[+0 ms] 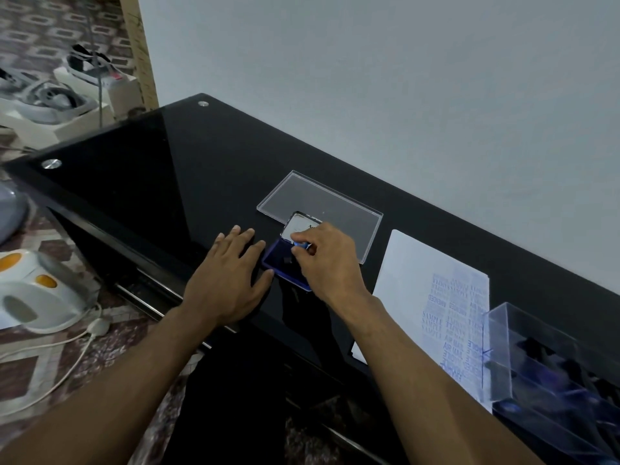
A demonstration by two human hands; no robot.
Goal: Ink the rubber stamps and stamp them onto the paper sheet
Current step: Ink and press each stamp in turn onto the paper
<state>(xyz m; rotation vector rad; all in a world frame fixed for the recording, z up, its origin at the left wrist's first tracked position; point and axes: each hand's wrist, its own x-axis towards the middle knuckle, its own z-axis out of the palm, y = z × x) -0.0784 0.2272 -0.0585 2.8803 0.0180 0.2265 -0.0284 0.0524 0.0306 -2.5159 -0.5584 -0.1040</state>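
A person is working at a black glass-topped table (141,169) set against a pale wall. The right hand (327,260) is pinching a small blue-handled rubber stamp (301,245) between thumb and fingertips, holding it over the far end of an open ink pad (285,266). Whether the stamp face is touching the ink surface cannot be told, since the fingers are covering it. The ink pad is sitting near the middle of the table, its blue tray lying flat and its lid (302,224) tilting up at the far side, showing a white inner face. The left hand (231,276) is lying flat on the glass just left of the pad, fingers straight and spread, with the thumb and forefinger resting against the pad's left edge.

Just beyond the pad, a clear plastic lid (322,213) is lying flat on the table, its near edge partly hidden behind the pad's raised lid. To the right, well apart from the pad, a white paper sheet (419,286) is lying on the table, already carrying rows of blue stamped words on its nearer half. At the near right, a clear plastic box (530,333) is overlapping the sheet's right edge, holding several dark stamps too blurred to tell apart.

On the floor to the left, a white electric kettle (37,293) is standing with its cord trailing.
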